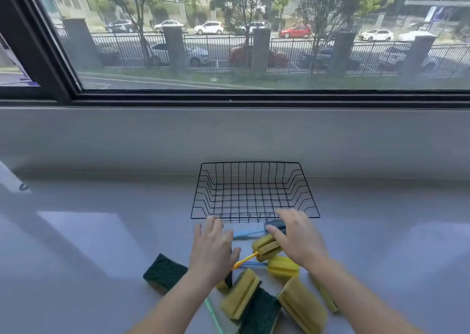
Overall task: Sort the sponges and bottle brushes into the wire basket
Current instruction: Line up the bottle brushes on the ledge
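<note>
The window (254,41) spans the upper part of the view above a grey wall. The grey counter (96,237) lies below it and bears all task items.

The black wire basket (250,162) stands upright at the back of the counter, near the wall, with nothing inside it.

The left hand (213,248) is palm down with fingers straight and spread, just short of the near rim of the basket. It grips nothing.

The right hand (298,237) reaches forward with fingers extended to the near rim, lying over a grey-blue brush head (276,224). Whether it grips this head cannot be determined.

Sponges lie on the counter in front of the basket:
- a green-topped sponge (165,275), left of the left forearm;
- a yellow sponge (240,296) resting on a dark green pad (260,313);
- a second yellow sponge (302,305), beside the right forearm.

Bottle brushes lie between the hands:
- a yellow foam head (265,248) on a yellow handle (248,258), touching the right thumb;
- another yellow foam head (283,267);
- a blue handle (245,234), just beside the left fingers.
</note>
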Demonstrator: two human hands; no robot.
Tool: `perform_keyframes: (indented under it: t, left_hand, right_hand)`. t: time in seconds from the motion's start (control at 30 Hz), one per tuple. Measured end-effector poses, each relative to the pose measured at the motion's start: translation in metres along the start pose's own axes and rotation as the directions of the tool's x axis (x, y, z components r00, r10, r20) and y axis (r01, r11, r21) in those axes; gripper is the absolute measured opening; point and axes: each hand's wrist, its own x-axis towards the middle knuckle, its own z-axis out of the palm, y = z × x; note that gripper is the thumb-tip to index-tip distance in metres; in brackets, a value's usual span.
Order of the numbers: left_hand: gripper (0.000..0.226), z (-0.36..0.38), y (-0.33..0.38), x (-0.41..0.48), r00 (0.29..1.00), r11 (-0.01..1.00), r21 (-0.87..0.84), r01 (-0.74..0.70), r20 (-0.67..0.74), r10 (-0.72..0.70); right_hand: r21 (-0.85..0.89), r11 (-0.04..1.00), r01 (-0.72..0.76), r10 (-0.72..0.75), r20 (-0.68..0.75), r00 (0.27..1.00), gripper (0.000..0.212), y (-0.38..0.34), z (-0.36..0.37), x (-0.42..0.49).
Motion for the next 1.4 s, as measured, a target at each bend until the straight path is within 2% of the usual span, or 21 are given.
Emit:
perform_keyframes:
  t: [0.1, 0.27, 0.37, 0.47, 0.53, 0.67, 0.73, 0.8, 0.83, 0.87, 0.9, 0.93, 0.97, 1.0, 1.07, 1.1, 1.17, 1.23, 1.3, 1.4]
  left_hand:
    - [0.039, 0.014, 0.008, -0.001, 0.996, 0.997, 0.029, -0.071, 0.054, 0.069]
    - [0.031, 0.029, 0.018, -0.002, 0.984, 0.991, 0.043, -0.129, 0.126, 0.122]
    - [0.023, 0.026, 0.023, -0.005, 0.982, 0.985, 0.055, -0.163, 0.102, 0.157]
    - [0.029, 0.024, 0.018, -0.009, 0.991, 0.991, -0.047, -0.129, 0.018, 0.130]
    - [0.028, 0.021, 0.008, -0.015, 0.996, 0.983, -0.166, -0.079, -0.056, 0.071]
    - [0.028, 0.017, -0.026, -0.036, 0.974, 0.926, -0.365, 0.099, -0.157, -0.166]
    - [0.023, 0.020, -0.045, -0.045, 0.950, 0.882, -0.434, 0.182, -0.154, -0.271]
    - [0.013, 0.025, -0.061, -0.049, 0.916, 0.817, -0.491, 0.302, -0.088, -0.391]
    - [0.013, 0.026, -0.066, -0.050, 0.893, 0.779, -0.512, 0.362, -0.047, -0.447]
    - [0.014, 0.028, -0.071, -0.051, 0.873, 0.744, -0.530, 0.407, -0.016, -0.488]
    - [0.016, 0.029, -0.076, -0.051, 0.856, 0.715, -0.546, 0.437, 0.007, -0.517]
    - [0.016, 0.029, -0.080, -0.051, 0.844, 0.693, -0.559, 0.455, 0.022, -0.536]
    - [0.017, 0.029, -0.083, -0.051, 0.837, 0.681, -0.566, 0.466, 0.031, -0.547]
    - [0.016, 0.030, -0.087, -0.050, 0.832, 0.675, -0.567, 0.472, 0.035, -0.553]
    - [0.016, 0.031, -0.092, -0.050, 0.823, 0.665, -0.569, 0.483, 0.036, -0.567]
    - [0.016, 0.031, -0.094, -0.050, 0.819, 0.659, -0.575, 0.485, 0.036, -0.572]
    - [0.014, 0.032, -0.096, -0.049, 0.818, 0.657, -0.579, 0.482, 0.030, -0.574]
    - [0.015, 0.034, -0.099, -0.050, 0.819, 0.661, -0.574, 0.483, 0.030, -0.573]
    - [0.016, 0.035, -0.102, -0.049, 0.819, 0.663, -0.569, 0.486, 0.030, -0.574]
    - [0.017, 0.035, -0.104, -0.048, 0.814, 0.655, -0.577, 0.488, 0.030, -0.580]
  right_hand:
    - [0.058, 0.995, -0.081, 0.080, 0.014, 0.997, 0.018, 0.010, 0.011, -0.008]
    - [0.020, 0.990, -0.139, 0.136, 0.112, 0.984, 0.019, 0.028, 0.029, -0.022]
    - [0.035, 0.988, -0.153, 0.147, 0.146, 0.978, 0.019, 0.035, 0.039, -0.028]
    - [0.050, 0.986, -0.157, 0.147, 0.170, 0.975, 0.021, 0.037, 0.044, -0.027]
    - [0.059, 0.985, -0.164, 0.151, 0.181, 0.972, 0.021, 0.036, 0.047, -0.023]
    - [0.114, 0.981, -0.157, 0.133, 0.194, 0.972, 0.022, 0.020, 0.055, -0.005]
    - [0.169, 0.969, -0.180, 0.144, 0.209, 0.967, 0.021, 0.005, 0.060, 0.006]
    - [0.237, 0.934, -0.268, 0.201, 0.274, 0.941, 0.021, -0.014, 0.068, 0.017]
    - [0.328, 0.865, -0.380, 0.272, 0.331, 0.904, 0.021, -0.023, 0.073, 0.022]
    - [0.466, 0.707, -0.532, 0.360, 0.411, 0.838, 0.020, -0.032, 0.079, 0.029]
    - [0.585, 0.455, -0.672, 0.424, 0.521, 0.741, 0.018, -0.040, 0.084, 0.036]
    - [0.637, 0.186, -0.748, 0.444, 0.625, 0.642, 0.018, -0.046, 0.088, 0.043]
    - [0.645, -0.037, -0.763, 0.438, 0.697, 0.568, 0.019, -0.051, 0.092, 0.050]
    - [0.640, -0.215, -0.738, 0.424, 0.741, 0.520, 0.018, -0.054, 0.097, 0.057]
    - [0.631, -0.480, -0.610, 0.414, 0.776, 0.477, 0.011, -0.057, 0.104, 0.067]
    - [0.626, -0.570, -0.532, 0.426, 0.779, 0.461, 0.011, -0.057, 0.107, 0.071]
    - [0.621, -0.657, -0.427, 0.458, 0.779, 0.429, 0.012, -0.055, 0.112, 0.074]
    - [0.621, -0.689, -0.373, 0.488, 0.778, 0.396, 0.008, -0.054, 0.114, 0.075]
    - [0.623, -0.704, -0.339, 0.504, 0.776, 0.380, 0.013, -0.052, 0.115, 0.074]
    - [0.627, -0.719, -0.301, 0.510, 0.770, 0.384, 0.014, -0.049, 0.111, 0.070]
